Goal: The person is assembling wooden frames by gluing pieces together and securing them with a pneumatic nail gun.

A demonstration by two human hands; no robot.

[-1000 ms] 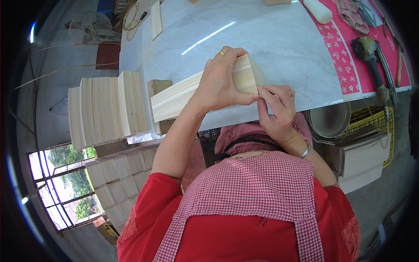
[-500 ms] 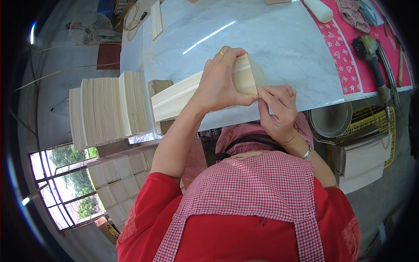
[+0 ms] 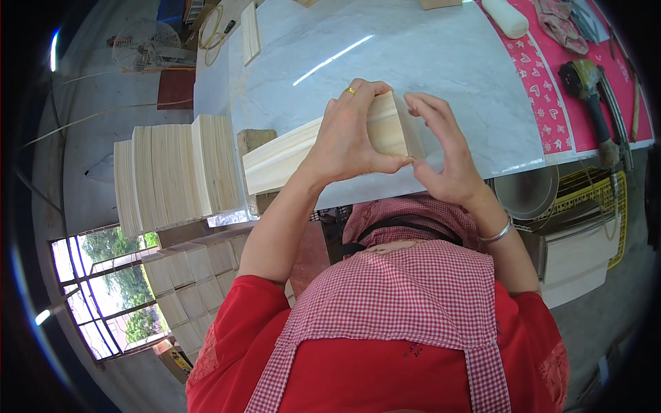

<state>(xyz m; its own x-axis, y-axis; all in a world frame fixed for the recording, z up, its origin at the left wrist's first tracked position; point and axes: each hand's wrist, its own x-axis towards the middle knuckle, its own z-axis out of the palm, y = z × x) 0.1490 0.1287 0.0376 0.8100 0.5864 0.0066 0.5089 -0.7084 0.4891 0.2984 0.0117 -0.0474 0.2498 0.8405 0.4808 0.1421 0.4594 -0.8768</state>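
Observation:
A bundle of pale wooden boards [image 3: 284, 157] lies at the near edge of the table, its left part beside a small wood block [image 3: 255, 140]. My left hand [image 3: 348, 131] is wrapped over the bundle near its right end, thumb on the near side and fingers on the far side. My right hand [image 3: 447, 151] is at the bundle's right end face, fingers spread apart and curved, the thumb close to the near corner and the left thumb tip. Nothing shows in the right hand.
The table [image 3: 475, 89] has a marbled sheet. Stacked wooden boards [image 3: 175, 172] stand at the left. A nail gun [image 3: 585, 89] and a white bottle [image 3: 506, 17] lie on pink cloth at the far right. A yellow crate [image 3: 620, 213] is below the table's right side.
My right hand has opened from a pinch at the bundle's near right corner, and its fingers have spread toward the far corner. My left hand keeps its hold.

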